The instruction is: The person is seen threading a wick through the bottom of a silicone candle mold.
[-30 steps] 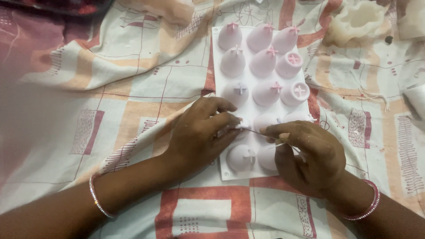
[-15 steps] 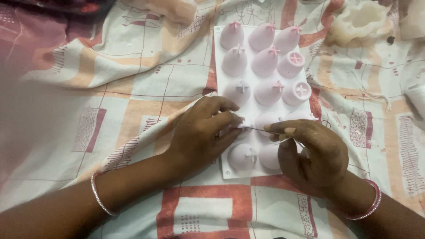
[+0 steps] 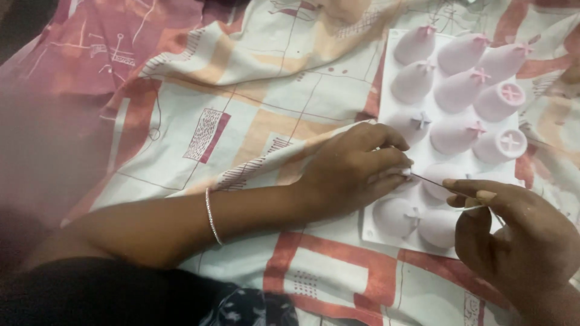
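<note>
While the head view looks down, I see a white silicone mould [image 3: 450, 199] lying flat on a patterned bedsheet [image 3: 254, 121], upper right to centre right of frame. It carries rows of pale pink cone-shaped bumps, several with cross-slit tips.

Left hand [image 3: 353, 169]: resting on the mould's near-left edge, fingers [image 3: 386, 172] curled and pressed together at the tips, pinching one end of a thin needle-like pin [image 3: 432, 181] right beside a cone in the lower rows. Grip is closed on that end.

Right hand [image 3: 513, 232]: lower right, just over the mould's near-right corner. Thumb and forefinger are clamped together on the other end of the pin; a short pale strand, likely thread, runs by the fingertips. Too fine to tell which it is.

The pin spans the gap between the two hands, slightly tilted, just above the second-lowest row of cones.

A thin silver bangle [image 3: 211, 215] sits on the left wrist. Dark patterned clothing [image 3: 181, 299] shows at bottom left. The sheet is rumpled, cream with orange, red and pink blocks.
</note>
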